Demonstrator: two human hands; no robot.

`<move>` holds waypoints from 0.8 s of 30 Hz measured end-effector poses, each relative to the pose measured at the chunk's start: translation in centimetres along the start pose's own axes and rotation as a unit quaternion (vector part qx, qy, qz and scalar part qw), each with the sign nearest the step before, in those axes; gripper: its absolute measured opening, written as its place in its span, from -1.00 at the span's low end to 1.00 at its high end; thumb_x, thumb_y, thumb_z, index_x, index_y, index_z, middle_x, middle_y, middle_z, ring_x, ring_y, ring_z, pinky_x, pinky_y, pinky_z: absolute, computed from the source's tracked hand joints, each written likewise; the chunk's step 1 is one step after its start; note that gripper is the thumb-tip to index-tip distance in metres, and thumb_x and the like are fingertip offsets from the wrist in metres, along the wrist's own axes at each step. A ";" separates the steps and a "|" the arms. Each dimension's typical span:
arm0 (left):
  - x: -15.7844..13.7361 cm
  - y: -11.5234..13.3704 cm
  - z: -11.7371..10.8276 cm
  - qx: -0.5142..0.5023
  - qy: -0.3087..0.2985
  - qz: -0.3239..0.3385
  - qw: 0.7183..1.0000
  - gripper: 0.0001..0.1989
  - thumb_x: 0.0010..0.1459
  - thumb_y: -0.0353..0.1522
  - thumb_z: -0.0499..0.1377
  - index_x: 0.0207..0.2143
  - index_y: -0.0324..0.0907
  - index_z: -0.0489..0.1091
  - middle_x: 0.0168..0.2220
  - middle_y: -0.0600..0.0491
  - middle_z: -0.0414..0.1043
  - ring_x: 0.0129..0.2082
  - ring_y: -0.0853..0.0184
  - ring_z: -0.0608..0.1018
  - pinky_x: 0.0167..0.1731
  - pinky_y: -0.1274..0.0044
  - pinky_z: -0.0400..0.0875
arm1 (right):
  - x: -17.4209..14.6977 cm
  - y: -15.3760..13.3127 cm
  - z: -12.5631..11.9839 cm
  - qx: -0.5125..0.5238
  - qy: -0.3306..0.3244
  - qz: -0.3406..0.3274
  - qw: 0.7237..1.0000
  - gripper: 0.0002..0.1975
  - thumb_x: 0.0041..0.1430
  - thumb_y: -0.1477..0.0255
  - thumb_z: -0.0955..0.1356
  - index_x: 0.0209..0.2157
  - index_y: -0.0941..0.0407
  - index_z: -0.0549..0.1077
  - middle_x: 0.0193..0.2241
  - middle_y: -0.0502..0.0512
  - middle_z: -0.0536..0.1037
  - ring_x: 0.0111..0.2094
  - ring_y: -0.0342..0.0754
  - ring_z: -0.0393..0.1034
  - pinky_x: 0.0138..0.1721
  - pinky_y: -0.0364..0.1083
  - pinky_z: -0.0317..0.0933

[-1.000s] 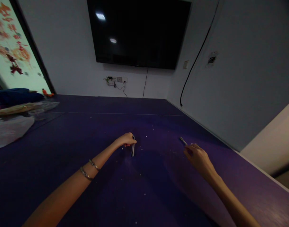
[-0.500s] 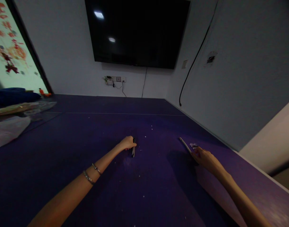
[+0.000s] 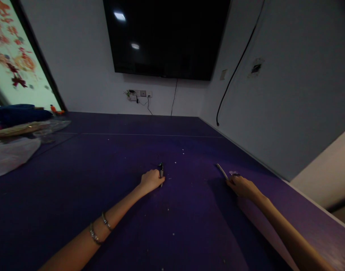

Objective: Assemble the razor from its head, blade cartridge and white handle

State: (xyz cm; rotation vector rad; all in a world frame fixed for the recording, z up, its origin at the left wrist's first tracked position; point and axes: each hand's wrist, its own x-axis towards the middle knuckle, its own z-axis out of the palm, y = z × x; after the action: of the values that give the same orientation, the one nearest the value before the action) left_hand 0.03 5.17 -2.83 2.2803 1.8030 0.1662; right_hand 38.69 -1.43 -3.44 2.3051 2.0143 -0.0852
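Note:
My left hand [image 3: 150, 180] is closed around a slim dark-and-silver tool [image 3: 161, 167] near the middle of the purple surface [image 3: 189, 218]. The tool's dark far end sticks out past my fingers; its exact kind is too small to tell. On the right, my right hand [image 3: 243, 187] is closed on a thin pale stick [image 3: 222, 171] that points away to the upper left. Its near end is hidden by the fingers. A bit of crumpled clear plastic [image 3: 234, 172] shows just beyond the knuckles. Small white specks lie between the hands.
A dark blue cloth [image 3: 20, 114] and plastic bags [image 3: 16, 154] are piled at the far left, near a small orange item [image 3: 56, 110]. A television [image 3: 167, 37] hangs on the back wall above sockets [image 3: 142, 93]. A black cable [image 3: 236, 69] dangles along the right wall.
My left hand has slid back along the tool toward me, so more of its dark far end shows. My right hand still grips the stick. The view has shifted slightly.

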 end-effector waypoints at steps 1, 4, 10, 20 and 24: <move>0.0 0.2 0.1 0.001 0.000 -0.004 1.000 -0.69 0.05 -0.15 0.04 -0.43 -0.16 0.45 -0.36 -0.04 0.51 -0.31 0.15 0.54 -0.40 0.45 0.34 | -0.1 -0.5 -0.1 -0.002 0.006 0.002 1.000 -0.62 0.22 0.27 0.11 -0.35 0.17 0.44 -0.36 0.24 0.54 -0.32 0.05 0.46 -0.45 -0.13 0.14; 0.0 0.5 0.3 0.004 0.006 -0.008 1.000 -0.70 0.05 -0.18 0.03 -0.41 -0.17 0.46 -0.37 -0.05 0.51 -0.31 0.18 0.55 -0.39 0.48 0.34 | -0.7 -3.2 -0.4 0.005 0.027 0.023 0.999 -0.58 0.22 0.26 0.10 -0.43 0.16 0.47 -0.44 0.23 0.55 -0.35 0.05 0.47 -0.44 -0.13 0.16; 0.0 0.7 0.5 0.010 0.014 -0.008 1.000 -0.69 0.06 -0.20 0.02 -0.39 -0.18 0.47 -0.36 -0.05 0.52 -0.31 0.21 0.55 -0.39 0.51 0.33 | -2.0 -12.3 -0.8 0.036 0.073 -0.020 0.996 -0.60 0.19 0.28 0.13 -0.41 0.14 0.52 -0.39 0.23 0.57 -0.33 0.05 0.49 -0.37 -0.11 0.22; 0.4 0.6 0.9 0.010 0.012 0.004 1.000 -0.69 0.08 -0.15 0.05 -0.37 -0.14 0.48 -0.32 -0.07 0.52 -0.26 0.18 0.55 -0.34 0.47 0.37 | -1.3 -22.7 -1.2 0.052 0.104 -0.094 0.989 -0.62 0.16 0.33 0.15 -0.36 0.21 0.54 -0.36 0.29 0.57 -0.31 0.12 0.49 -0.32 -0.03 0.28; 0.4 0.5 0.9 0.011 0.010 0.005 1.000 -0.70 0.08 -0.15 0.05 -0.37 -0.13 0.48 -0.33 -0.06 0.52 -0.27 0.19 0.55 -0.34 0.49 0.37 | -1.3 -23.9 -1.1 0.060 0.094 -0.099 0.989 -0.62 0.15 0.33 0.16 -0.34 0.21 0.54 -0.34 0.30 0.57 -0.29 0.13 0.48 -0.30 -0.01 0.29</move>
State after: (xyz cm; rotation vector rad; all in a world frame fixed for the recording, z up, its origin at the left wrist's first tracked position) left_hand 0.79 5.40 -3.61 2.3103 1.8130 0.1706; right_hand 14.78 0.55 -2.73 2.2496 2.3904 -0.0009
